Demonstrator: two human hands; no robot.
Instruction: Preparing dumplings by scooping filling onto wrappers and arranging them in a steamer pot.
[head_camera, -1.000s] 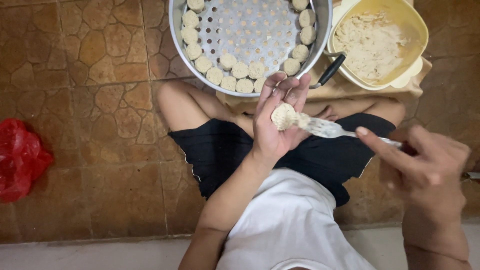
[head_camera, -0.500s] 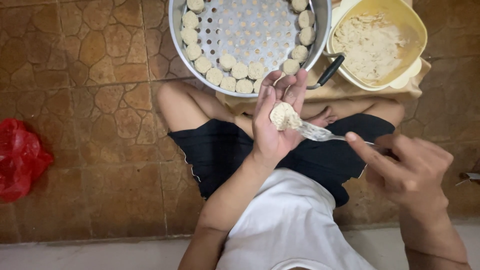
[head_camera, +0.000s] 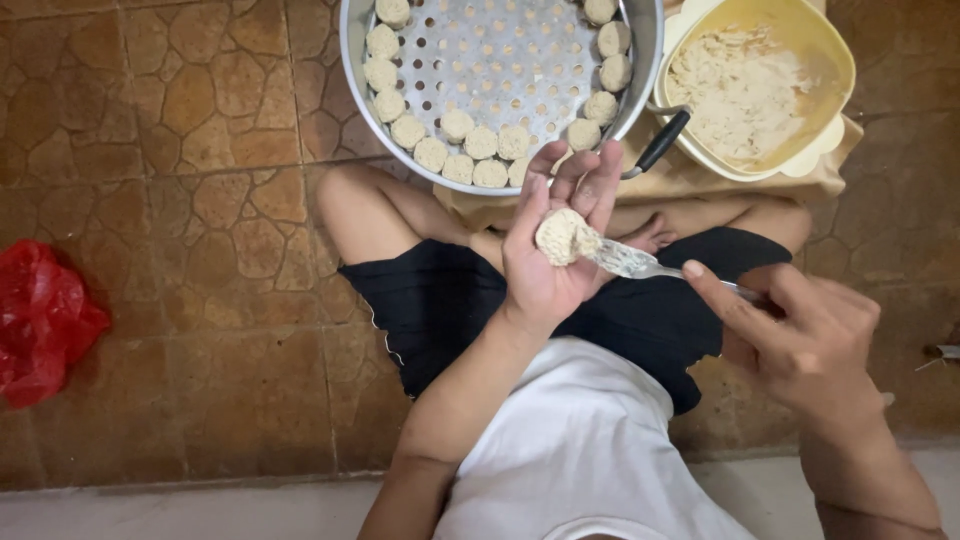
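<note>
My left hand is raised palm-up over my lap and cups a small pale dumpling at the base of its fingers. My right hand grips the handle of a metal fork, whose tines press against the dumpling's right side. Just beyond the fingertips sits a round perforated metal steamer tray with several formed dumplings lined along its rim. To the right of the tray stands a yellow bowl holding pale minced filling.
I sit cross-legged on a brown stone-patterned tile floor, in black shorts and a white shirt. A crumpled red plastic bag lies at the left edge. A black handle juts from the tray toward the bowl, which rests on a tan cloth.
My right hand has shifted slightly left and down with the fork, keeping the tines at the dumpling. The left hand stays almost still.
</note>
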